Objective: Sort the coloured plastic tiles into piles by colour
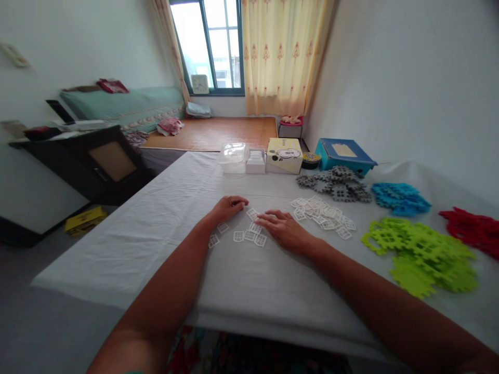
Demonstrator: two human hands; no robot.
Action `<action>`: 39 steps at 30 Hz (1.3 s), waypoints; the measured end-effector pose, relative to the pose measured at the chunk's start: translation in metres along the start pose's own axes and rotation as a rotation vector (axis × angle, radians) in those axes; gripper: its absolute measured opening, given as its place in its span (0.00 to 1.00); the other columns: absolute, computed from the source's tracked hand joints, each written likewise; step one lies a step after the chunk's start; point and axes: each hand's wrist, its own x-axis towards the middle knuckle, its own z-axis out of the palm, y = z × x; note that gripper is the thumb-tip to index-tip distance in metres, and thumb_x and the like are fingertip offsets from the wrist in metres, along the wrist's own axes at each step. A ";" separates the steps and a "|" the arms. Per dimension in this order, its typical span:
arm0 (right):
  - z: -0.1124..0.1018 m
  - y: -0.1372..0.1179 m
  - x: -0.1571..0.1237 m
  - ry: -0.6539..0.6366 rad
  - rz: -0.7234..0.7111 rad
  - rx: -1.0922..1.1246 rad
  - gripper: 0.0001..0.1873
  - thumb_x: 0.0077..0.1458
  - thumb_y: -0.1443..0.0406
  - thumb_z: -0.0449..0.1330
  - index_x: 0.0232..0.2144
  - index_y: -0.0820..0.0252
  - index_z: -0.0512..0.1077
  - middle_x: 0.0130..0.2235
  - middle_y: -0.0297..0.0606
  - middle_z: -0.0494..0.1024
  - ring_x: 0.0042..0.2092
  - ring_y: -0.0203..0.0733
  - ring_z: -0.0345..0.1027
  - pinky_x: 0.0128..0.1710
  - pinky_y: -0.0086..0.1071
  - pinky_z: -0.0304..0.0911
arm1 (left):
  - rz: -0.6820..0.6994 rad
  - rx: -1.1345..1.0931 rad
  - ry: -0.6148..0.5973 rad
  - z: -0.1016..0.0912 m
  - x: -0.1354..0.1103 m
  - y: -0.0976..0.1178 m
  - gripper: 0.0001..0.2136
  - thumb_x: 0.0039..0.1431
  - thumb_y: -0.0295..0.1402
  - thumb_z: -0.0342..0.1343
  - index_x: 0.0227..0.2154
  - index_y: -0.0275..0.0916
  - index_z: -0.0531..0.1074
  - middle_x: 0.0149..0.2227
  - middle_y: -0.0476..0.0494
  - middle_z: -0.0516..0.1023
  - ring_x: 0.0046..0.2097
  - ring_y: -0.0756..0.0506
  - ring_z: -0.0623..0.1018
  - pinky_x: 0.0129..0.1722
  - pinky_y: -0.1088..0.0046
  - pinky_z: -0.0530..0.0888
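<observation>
My left hand rests on the white cloth, its fingers curled in towards the thumb; whatever they may hold is too small or hidden to make out. My right hand lies palm down with its fingers stretched out, the tips touching a white lattice window piece. Between and in front of the hands are several more small white pieces of that kind, such as a flat window piece and a window piece near my left wrist. A loose heap of white window pieces lies beyond my right hand.
To the right are piles of grey, blue, lime green and red interlocking plastic pieces. Along the table's far edge stand a clear plastic box, a white box, a cartoon-printed box and a blue box.
</observation>
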 end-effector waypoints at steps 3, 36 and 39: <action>-0.002 -0.001 -0.001 -0.022 0.022 -0.011 0.18 0.65 0.60 0.48 0.53 0.54 0.70 0.55 0.40 0.72 0.58 0.50 0.58 0.53 0.46 0.55 | 0.003 -0.006 0.006 0.000 0.000 -0.001 0.15 0.55 0.36 0.50 0.38 0.36 0.78 0.33 0.46 0.81 0.35 0.48 0.78 0.37 0.75 0.73; -0.017 0.031 -0.018 0.103 0.080 0.032 0.17 0.60 0.58 0.57 0.49 0.55 0.73 0.47 0.42 0.76 0.48 0.44 0.65 0.49 0.38 0.61 | -0.009 -0.030 -0.005 -0.001 0.000 0.002 0.15 0.55 0.37 0.50 0.38 0.36 0.78 0.34 0.45 0.81 0.35 0.48 0.78 0.36 0.75 0.73; -0.012 0.009 -0.011 -0.009 -0.042 0.106 0.17 0.59 0.57 0.59 0.47 0.56 0.74 0.46 0.42 0.77 0.46 0.43 0.66 0.48 0.37 0.63 | -0.010 -0.034 0.002 0.000 0.000 0.001 0.15 0.55 0.37 0.50 0.38 0.36 0.78 0.34 0.45 0.81 0.35 0.48 0.78 0.37 0.74 0.74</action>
